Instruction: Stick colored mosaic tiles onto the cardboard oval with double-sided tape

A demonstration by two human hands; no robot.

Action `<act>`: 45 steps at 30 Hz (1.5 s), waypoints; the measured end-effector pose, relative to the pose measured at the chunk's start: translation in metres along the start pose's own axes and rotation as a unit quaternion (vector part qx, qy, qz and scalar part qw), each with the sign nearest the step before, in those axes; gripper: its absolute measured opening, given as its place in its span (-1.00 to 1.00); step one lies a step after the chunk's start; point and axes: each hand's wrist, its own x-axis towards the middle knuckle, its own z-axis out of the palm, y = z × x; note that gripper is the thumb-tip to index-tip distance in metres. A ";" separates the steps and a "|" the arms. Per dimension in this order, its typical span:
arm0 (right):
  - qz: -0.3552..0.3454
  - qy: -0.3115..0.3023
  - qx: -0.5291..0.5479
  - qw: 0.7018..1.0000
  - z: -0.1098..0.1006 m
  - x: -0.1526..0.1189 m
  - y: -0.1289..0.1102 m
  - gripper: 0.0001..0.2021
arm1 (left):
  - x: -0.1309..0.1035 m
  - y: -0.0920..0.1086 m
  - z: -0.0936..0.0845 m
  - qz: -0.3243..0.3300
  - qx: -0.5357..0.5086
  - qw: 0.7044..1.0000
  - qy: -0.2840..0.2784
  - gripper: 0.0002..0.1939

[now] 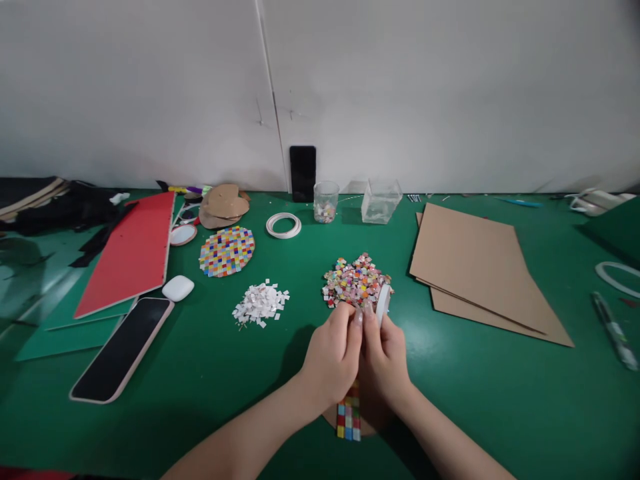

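Observation:
My right hand grips a roll of white tape, which stands on edge above the thumb. Close against it, my left hand has thumb and fingers pinched together; what lies between them is hidden. Beneath both hands is a piece of brown cardboard, partly covered by rows of small coloured mosaic tiles. Just beyond my fingertips spreads a heap of mixed coloured tiles. To the left lies a pile of small white squares.
Cardboard sheets lie right, near a pen. Behind stand a tile-filled cup, a clear box and an upright phone. Leftward are a tape ring, a mosaic disc, another phone and a red board.

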 end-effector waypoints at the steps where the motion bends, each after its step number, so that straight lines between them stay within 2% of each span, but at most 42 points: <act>1: -0.005 -0.002 -0.007 1.000 0.000 0.000 0.001 -0.72 | 0.000 -0.001 0.000 0.002 0.006 1.000 -0.003 -0.79; 8: -0.049 -0.021 -0.043 0.998 0.000 -0.001 0.005 -0.75 | 0.000 -0.002 -0.001 0.016 0.024 1.000 -0.012 -0.77; 21: -0.077 -0.040 -0.088 0.992 -0.001 0.001 0.002 -0.74 | 0.000 -0.004 -0.001 0.025 0.094 0.995 -0.003 -0.78; 34: -0.095 -0.062 -0.071 0.991 -0.003 0.000 -0.001 -0.78 | 0.001 -0.008 -0.002 0.058 0.143 0.988 0.016 -0.77; 38: -0.093 -0.058 -0.061 0.992 -0.003 0.000 -0.003 -0.76 | 0.002 -0.009 -0.003 0.048 0.111 0.993 0.009 -0.74; 45: -0.020 -0.036 -0.010 0.999 -0.002 0.001 -0.003 -0.70 | 0.003 -0.005 -0.001 0.013 -0.037 0.999 0.000 -0.71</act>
